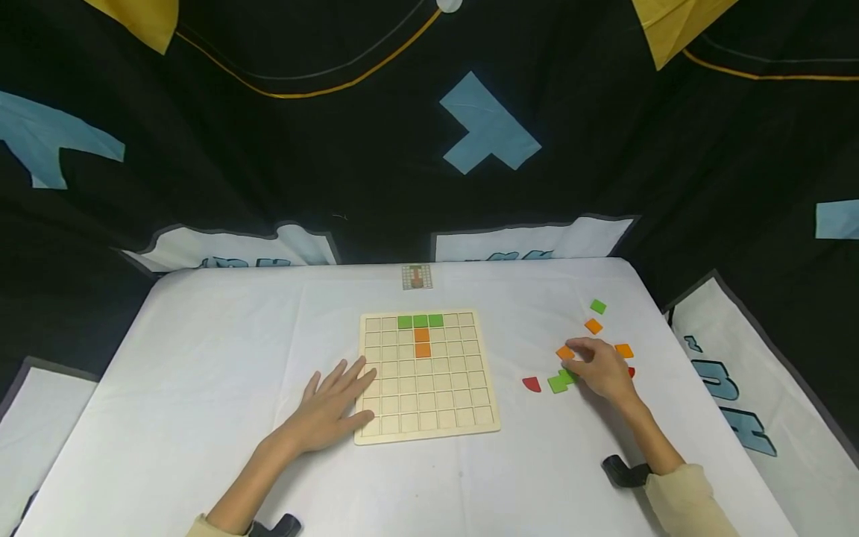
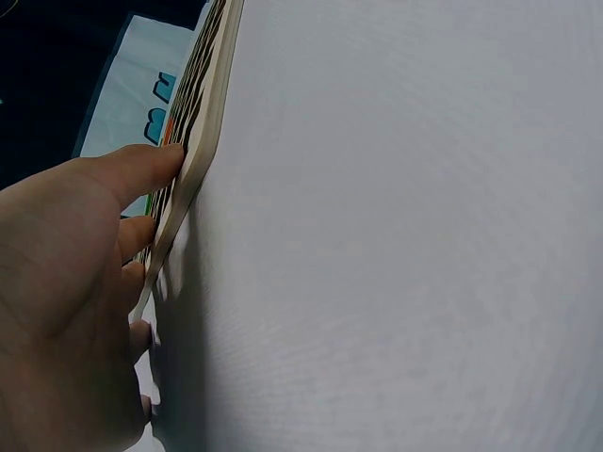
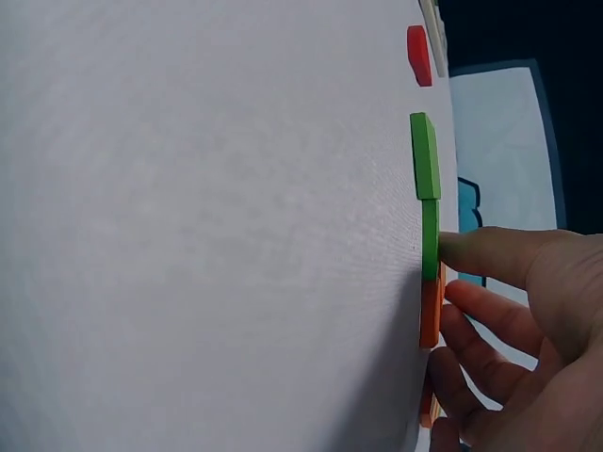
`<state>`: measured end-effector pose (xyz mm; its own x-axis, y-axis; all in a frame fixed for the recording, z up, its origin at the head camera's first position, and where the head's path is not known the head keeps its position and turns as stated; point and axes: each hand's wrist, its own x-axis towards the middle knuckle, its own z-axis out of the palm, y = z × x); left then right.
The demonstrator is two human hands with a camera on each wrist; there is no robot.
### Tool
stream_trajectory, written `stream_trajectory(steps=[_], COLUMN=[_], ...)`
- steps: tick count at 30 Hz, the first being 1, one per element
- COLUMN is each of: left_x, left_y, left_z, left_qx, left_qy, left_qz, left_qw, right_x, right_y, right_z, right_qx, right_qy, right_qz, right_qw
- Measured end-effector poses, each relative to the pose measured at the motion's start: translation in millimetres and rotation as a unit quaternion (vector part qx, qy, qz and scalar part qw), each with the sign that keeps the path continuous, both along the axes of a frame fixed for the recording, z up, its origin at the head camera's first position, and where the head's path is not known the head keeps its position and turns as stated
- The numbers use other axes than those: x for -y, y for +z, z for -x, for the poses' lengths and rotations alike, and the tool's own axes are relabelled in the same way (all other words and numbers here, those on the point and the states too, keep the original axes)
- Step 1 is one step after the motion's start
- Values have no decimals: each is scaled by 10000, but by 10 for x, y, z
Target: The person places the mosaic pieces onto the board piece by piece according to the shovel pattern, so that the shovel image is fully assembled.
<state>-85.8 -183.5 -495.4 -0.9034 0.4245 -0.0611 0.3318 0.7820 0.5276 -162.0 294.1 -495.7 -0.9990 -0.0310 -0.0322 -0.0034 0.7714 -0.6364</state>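
My left hand (image 1: 332,410) lies spread at the left side of a square wooden grid board (image 1: 429,395), its fingertips and thumb on the board's edge. In the left wrist view its thumb (image 2: 141,174) rests against the rim. The board's top row holds green square tiles (image 1: 420,321), with two orange tiles (image 1: 421,342) in a column below. At the right, my right hand (image 1: 602,367) pinches an orange square tile (image 1: 564,353) between thumb and index finger, low at the tabletop. Two green tiles (image 1: 558,384) lie just beside that thumb.
A red quarter-round piece (image 1: 532,384) lies left of the green tiles. More orange tiles (image 1: 593,326), a green tile (image 1: 598,306) and a partly hidden red piece (image 1: 631,371) surround the right hand. A small pattern card (image 1: 417,277) sits behind the board on the white tablecloth (image 1: 235,335).
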Motion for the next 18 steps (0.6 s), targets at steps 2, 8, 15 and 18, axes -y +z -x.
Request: stream_trajectory(steps=[2,8,15,18], left_x=[-3,-8,0,5], left_y=[4,7,-11,-19], left_z=[0,-1,0,3], left_qx=[0,4,12,4], left_qy=[-6,2,2,4], left_qz=[-1,-21,-58,-58], left_qw=[10000,10000,10000,10000], right_x=[3,35,89,138], right_y=[-14,-11,15,40], right_z=[10,36,28,21], right_qx=[-5,-32,-113,-160], right_qy=[-29,-33,-14,74], right_qz=[-88,-72,11,105], right_qw=[10000,10000,9999,9998])
